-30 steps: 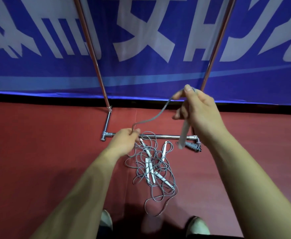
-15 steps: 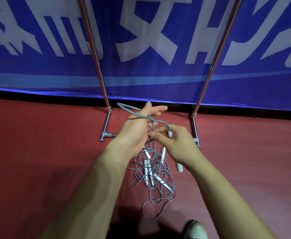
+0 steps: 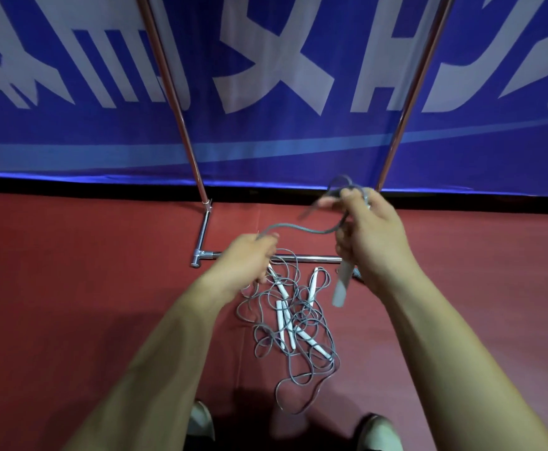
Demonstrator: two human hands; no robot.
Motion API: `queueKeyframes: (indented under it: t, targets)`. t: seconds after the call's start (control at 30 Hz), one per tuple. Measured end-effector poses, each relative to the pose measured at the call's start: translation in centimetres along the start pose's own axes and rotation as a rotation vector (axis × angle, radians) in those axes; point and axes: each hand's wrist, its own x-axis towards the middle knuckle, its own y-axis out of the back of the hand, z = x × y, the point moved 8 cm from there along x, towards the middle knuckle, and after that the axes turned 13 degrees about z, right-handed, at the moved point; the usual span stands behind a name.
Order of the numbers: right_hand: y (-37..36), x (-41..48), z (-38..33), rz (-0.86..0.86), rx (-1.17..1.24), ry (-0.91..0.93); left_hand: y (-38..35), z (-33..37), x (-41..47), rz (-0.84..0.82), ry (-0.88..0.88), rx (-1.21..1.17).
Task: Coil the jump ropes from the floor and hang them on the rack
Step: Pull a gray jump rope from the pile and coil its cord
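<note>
A tangle of grey jump ropes (image 3: 293, 323) with several white handles lies on the red floor in front of the metal rack (image 3: 201, 255). My right hand (image 3: 368, 237) is raised at the right; it grips a white handle (image 3: 340, 288) that hangs down from it, along with a loop of grey cord at the top of the fist. From there the cord (image 3: 298, 227) sags leftward to my left hand (image 3: 249, 258), which pinches it lower down, just above the pile. The rack's two upright poles rise behind my hands.
A blue banner (image 3: 266, 92) with large white lettering hangs behind the rack. The rack's low crossbar (image 3: 308, 258) runs along the floor past the pile. My two shoes (image 3: 201, 421) show at the bottom edge. Red floor stretches to both sides.
My hands were together above the pile half a second ago. Now the right hand has lifted up and right with the handle and a loop, and the left has dropped back, cord stretched between.
</note>
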Motion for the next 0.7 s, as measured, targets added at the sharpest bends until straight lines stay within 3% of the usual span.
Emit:
queueKeyframes:
  t: [0.07, 0.2, 0.33, 0.43, 0.47, 0.53, 0.6, 0.63, 0.7]
  targets:
    - [-0.5, -0.3, 1.6, -0.11, -0.067, -0.054, -0.2, 1.3, 0.0, 0.032, 0.098, -0.32]
    - [-1.5, -1.2, 4.3, -0.331, -0.285, -0.082, -0.8, 4.3, -0.8, -0.037, 0.117, -0.757]
    - [-3.1, -3.4, 6.4, -0.53, -0.407, -0.14, -0.7, 6.0, -1.1, -0.066, 0.05, -0.935]
    - [-4.0, -3.8, 7.0, -0.538, -0.451, -0.11, -1.2, 7.3, -1.6, -0.086, -0.063, -0.903]
    - [-3.9, -3.3, 6.9, -0.49, -0.429, -0.106, -0.7, 7.7, -1.6, -0.023, -0.158, -0.788]
    - [-3.5, -2.3, 6.5, -0.376, -0.312, -0.137, 1.5, 7.8, -1.6, 0.262, -0.357, -0.418]
    - [-2.9, -1.5, 5.5, -0.281, -0.179, -0.162, 2.7, 7.3, -1.4, 0.388, -0.419, -0.245]
    - [-2.7, -1.3, 4.9, -0.247, -0.122, -0.174, 2.3, 6.6, -1.1, 0.319, -0.335, -0.281]
    - [-2.7, -1.2, 4.0, -0.22, 0.036, -0.229, -0.4, 3.8, -0.4, 0.014, -0.08, -0.365]
